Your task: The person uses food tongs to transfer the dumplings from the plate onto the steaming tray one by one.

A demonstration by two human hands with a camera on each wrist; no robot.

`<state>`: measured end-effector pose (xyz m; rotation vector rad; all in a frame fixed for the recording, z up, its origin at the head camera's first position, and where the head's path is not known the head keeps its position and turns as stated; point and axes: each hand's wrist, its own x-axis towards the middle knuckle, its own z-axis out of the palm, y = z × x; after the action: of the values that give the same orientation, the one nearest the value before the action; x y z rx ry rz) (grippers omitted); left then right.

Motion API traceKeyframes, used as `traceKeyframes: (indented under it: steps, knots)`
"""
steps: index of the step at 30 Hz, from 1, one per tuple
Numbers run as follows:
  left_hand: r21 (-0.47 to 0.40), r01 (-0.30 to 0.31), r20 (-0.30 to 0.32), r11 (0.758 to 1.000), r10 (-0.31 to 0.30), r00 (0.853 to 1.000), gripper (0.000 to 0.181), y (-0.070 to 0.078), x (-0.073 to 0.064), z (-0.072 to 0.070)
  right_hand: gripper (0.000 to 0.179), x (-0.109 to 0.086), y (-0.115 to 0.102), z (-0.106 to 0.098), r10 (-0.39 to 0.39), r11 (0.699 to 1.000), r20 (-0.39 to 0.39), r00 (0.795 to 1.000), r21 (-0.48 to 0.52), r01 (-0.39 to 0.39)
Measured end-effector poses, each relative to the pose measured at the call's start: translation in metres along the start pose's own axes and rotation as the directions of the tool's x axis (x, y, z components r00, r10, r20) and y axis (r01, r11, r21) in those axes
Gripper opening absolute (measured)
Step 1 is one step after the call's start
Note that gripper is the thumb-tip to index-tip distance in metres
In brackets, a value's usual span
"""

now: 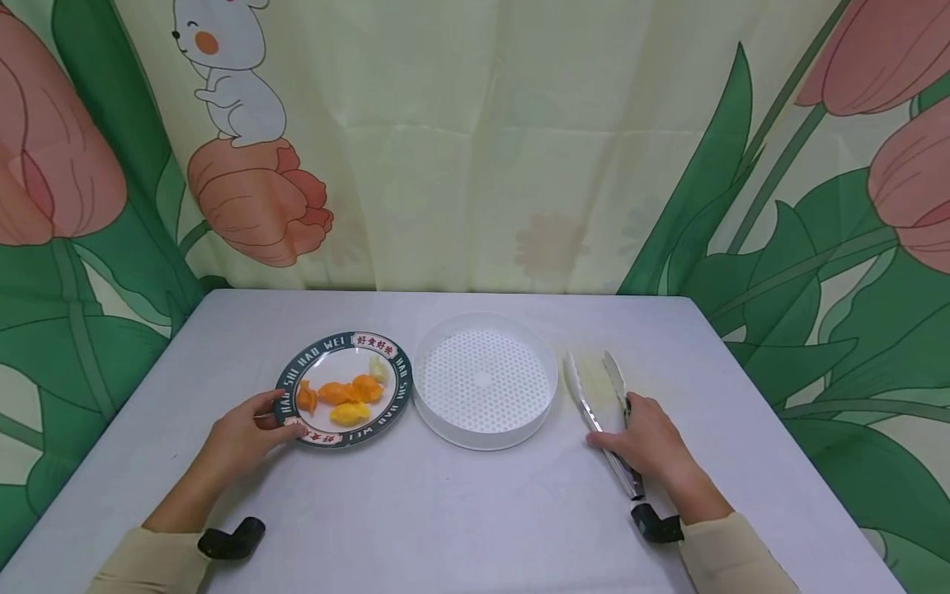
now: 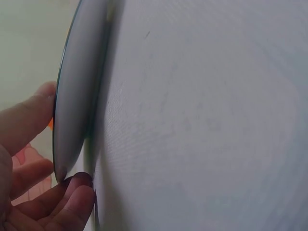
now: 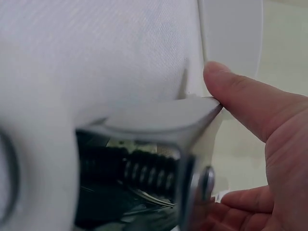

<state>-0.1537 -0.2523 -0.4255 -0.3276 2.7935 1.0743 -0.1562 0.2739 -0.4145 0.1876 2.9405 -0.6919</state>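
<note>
In the head view my left hand (image 1: 248, 433) grips the left rim of a round plate (image 1: 404, 375) with a dark patterned border. The left wrist view shows the thumb on top of that plate (image 2: 79, 91) and fingers at its underside. On it lie several orange and yellow food-like pieces (image 1: 338, 393) and a pale green piece (image 1: 378, 369). My right hand (image 1: 653, 437) holds metal tongs (image 1: 588, 412), their tips apart and pointing away from me. In the right wrist view, the thumb presses one arm of the tongs (image 3: 154, 118), beside a coiled spring (image 3: 149, 171).
Between the hands stands a round white tray (image 1: 486, 379) with a perforated base and a raised wall. A pale greenish patch (image 1: 599, 381) shows between the tong tips. A white cloth covers the table (image 1: 460, 528); a printed curtain (image 1: 445, 165) hangs behind its far edge.
</note>
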Motion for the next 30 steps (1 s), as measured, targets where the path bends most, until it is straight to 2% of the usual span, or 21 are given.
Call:
traceKeyframes:
  steps: [8,15,30]
  knots:
    - [0.006,-0.011,0.005,1.0,0.011,1.0,0.089,-0.005,0.001,0.002,0.085,-0.002,-0.001,0.0,-0.006,1.0,-0.017,1.0,0.001,0.006]
    - [0.019,-0.002,0.008,1.0,0.002,1.0,0.09,-0.006,0.002,0.002,0.083,-0.003,0.004,-0.004,-0.02,0.999,-0.029,0.999,0.028,0.021]
    - [0.022,-0.005,0.019,1.0,0.004,1.0,0.087,-0.004,0.002,0.0,0.078,-0.002,0.007,-0.006,0.016,0.999,-0.038,0.999,-0.032,-0.017]
